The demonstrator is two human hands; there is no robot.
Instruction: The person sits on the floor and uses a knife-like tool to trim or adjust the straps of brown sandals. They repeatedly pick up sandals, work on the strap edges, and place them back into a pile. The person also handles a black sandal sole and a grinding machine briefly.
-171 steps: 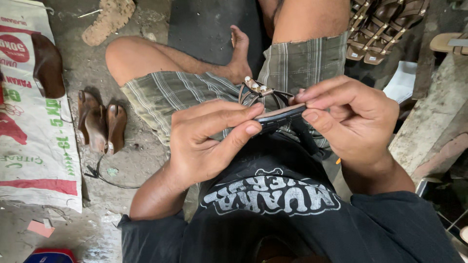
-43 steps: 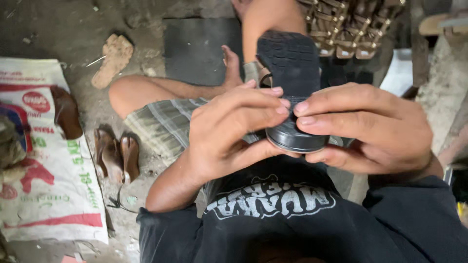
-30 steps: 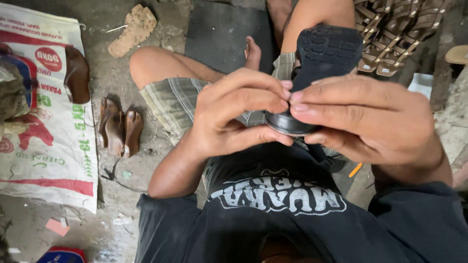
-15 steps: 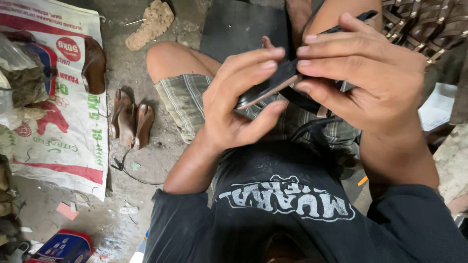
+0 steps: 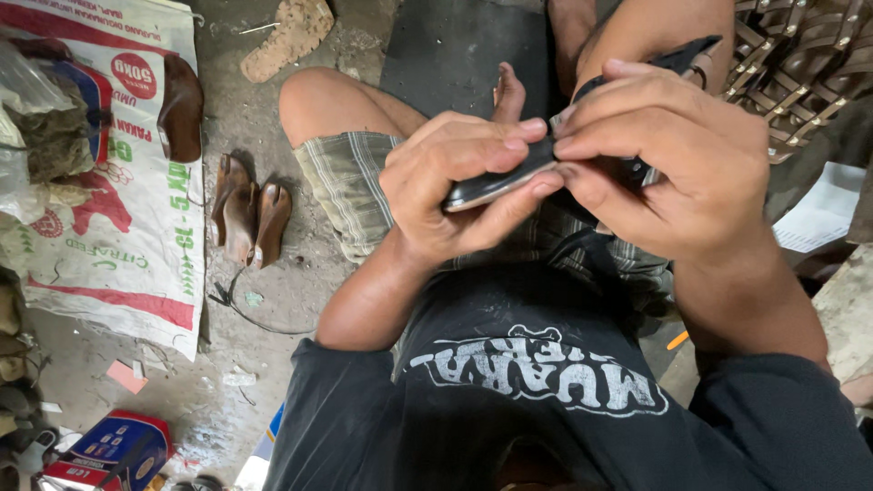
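Both hands clamped on a thin black rubbery sole (image 5: 509,177) above the lap: left hand (image 5: 455,186) pinching the glossy rounded end, right hand (image 5: 677,168) wrapping the rest. Curved brown leather pieces (image 5: 247,218) on gritty concrete, woven printed sack (image 5: 109,182) alongside.

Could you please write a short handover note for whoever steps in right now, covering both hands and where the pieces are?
Left hand: pinching the near end of the black sole, thumb under its edge, fingers on top.
Right hand: gripping the far part of the sole, fingertips meeting the left hand's.
Sole: held edge-on above the lap, its far tip poking out past the right hand.
Nearby: two brown soles lie on the floor to the left beside a printed sack; strapped sandals are piled at upper right.
Done: the sole is in hand and its edge is being pressed.
Left: cannot tell how much of the edge is finished.
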